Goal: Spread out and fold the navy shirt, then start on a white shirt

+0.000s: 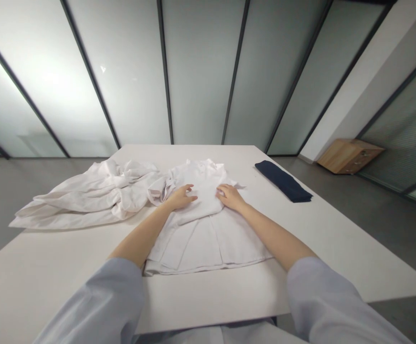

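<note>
A white garment [197, 243] with a collar-like upper end and pleat-like lines in its lower part lies spread on the table in front of me. My left hand [182, 197] rests on the garment's left side, thumb and fingers apart. On the opposite side, my right hand [231, 197] touches the cloth with its fingers slightly bent and not closed round it. Between my hands the fabric is fairly smooth, with a fold across it just below them. The garment's far end is crumpled.
A loose heap of white cloth [100, 196] lies to the left, reaching past the table edge. On the right is a folded dark navy cloth [282, 180]. The white table [336, 248] faces frosted glass panels [197, 71]. A wooden cabinet [347, 155] stands on the floor beyond.
</note>
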The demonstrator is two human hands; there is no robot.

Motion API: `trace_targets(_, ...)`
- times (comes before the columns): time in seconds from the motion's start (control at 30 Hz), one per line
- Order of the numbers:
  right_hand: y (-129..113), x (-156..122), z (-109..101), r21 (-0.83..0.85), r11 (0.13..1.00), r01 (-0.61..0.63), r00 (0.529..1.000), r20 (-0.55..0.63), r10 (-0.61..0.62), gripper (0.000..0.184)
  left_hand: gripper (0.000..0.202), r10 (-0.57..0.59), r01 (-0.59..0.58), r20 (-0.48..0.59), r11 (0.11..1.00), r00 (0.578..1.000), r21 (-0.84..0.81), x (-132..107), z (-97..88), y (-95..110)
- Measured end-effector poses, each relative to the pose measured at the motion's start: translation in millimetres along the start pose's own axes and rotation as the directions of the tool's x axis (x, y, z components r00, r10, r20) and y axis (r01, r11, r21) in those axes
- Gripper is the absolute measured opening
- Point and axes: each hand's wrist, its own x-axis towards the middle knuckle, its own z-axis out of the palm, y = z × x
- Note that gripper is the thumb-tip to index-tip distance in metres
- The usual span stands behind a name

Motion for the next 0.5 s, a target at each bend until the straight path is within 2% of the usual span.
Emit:
trace_targets(0.1,16.2,4.7,0.8,-0.041,0.985,-0.165,0.984,-0.072,0.162,0.035,0.055,0.067,-0.067,0.003,0.987,0.998,0.146,-1.3,3.4,3.1)
trace_targets(0.17,22.8,11.2,-4.0,-0.11,0.95,-0.293,0.945,-0.186,0.27,0.038,0.052,0.132,-0.129,0.003,0.964,0.991,0.233,-2.9,3.7,2.0)
trace_targets(0.23,28.9,19.5,-8.6,-0.185,0.898,-0.399,0.906,-0.233,0.354,0.041,0.055,0.161,-0.158,0.016,0.935,0.987,0.318,-4.2,3.5,-1.4)
trace_targets(0.37,45.0,34.5,-10.9,-0.251,0.842,-0.478,0.878,-0.115,0.465,0.036,0.058,0.098,-0.127,0.092,0.901,0.991,0.414,-6.0,4.3,-7.7)
trace_targets(0.5,65.9,40.5,-12.7,-0.094,0.839,-0.536,0.843,-0.11,0.527,0.036,0.057,0.083,-0.121,0.102,0.884,0.991,0.452,-7.6,5.6,-6.1)
